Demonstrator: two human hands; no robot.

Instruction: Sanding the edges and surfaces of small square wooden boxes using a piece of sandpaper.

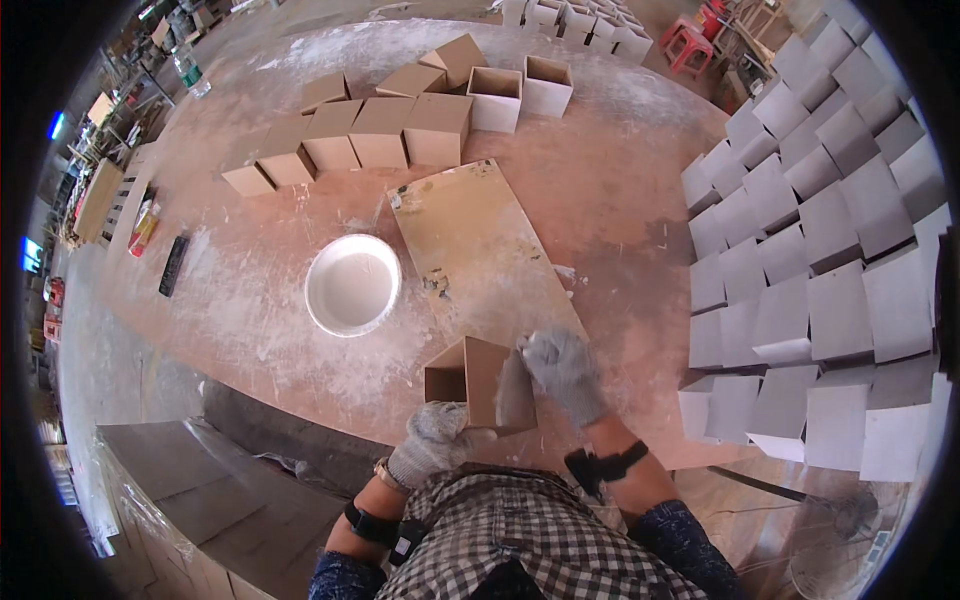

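Observation:
My left hand (437, 440), in a grey knit glove, is closed on the near lower edge of an open brown box (482, 385). The box is tilted, its opening turned to the left. A wet greyish-white coat covers part of its right side. Just beside that coated side is my right hand (566, 372), also gloved. Its fingers are curled together, and what they hold, if anything, is hidden. Farther off, to the left, stands a white bowl (350, 329) of whitish liquid. A stained yellowish board (478, 235) lies flat beyond the box.
Several brown boxes (381, 130) stand in a row at the back of the table (600, 170), beside two white-sided open boxes (495, 112). Stacked whitish boxes (805, 225) rise on the right. A black bar-shaped thing (174, 265) and a plastic bottle (190, 73) are at left.

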